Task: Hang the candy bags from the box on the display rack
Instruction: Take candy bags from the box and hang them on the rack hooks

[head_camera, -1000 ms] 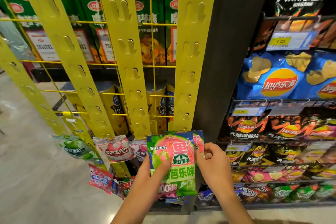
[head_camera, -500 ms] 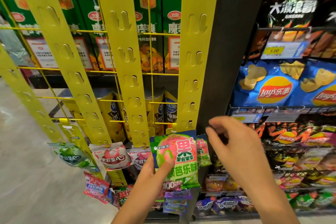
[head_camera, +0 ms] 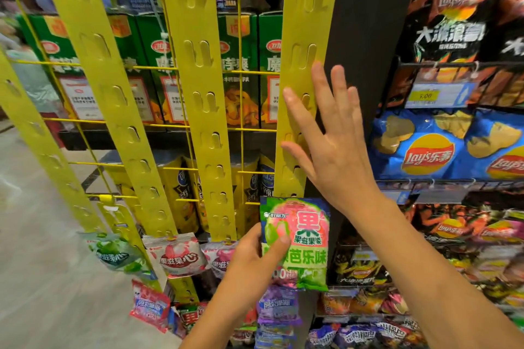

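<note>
Item 1: green candy bag (head_camera: 300, 244). We list it upright at the foot of the right-most yellow strip (head_camera: 306, 22), with its top edge just under the strip's lowest visible tabs. Whether it hangs on a tab, we cannot tell.

Item 2: left hand (head_camera: 255, 258). It grasps the bag by its left edge, thumb across the printed front. We judge this grip leaves the bag's head free for a tab.

Item 3: right hand (head_camera: 331, 150). It is released and holds nothing, fingers straight and spread over the same strip, above the bag. We judge it steadies the strip, though contact is uncertain.

Item 4: middle strip (head_camera: 198, 93). Pink-and-white bags (head_camera: 181, 258) hang low on the rack beside it, and its upper tabs are bare. We read this as the rack being filled from the bottom up.

Item 5: box. It is not in view.

Item 6: chip bags (head_camera: 425, 150). They sit on the shelves to the right and are no part of this job.
</note>
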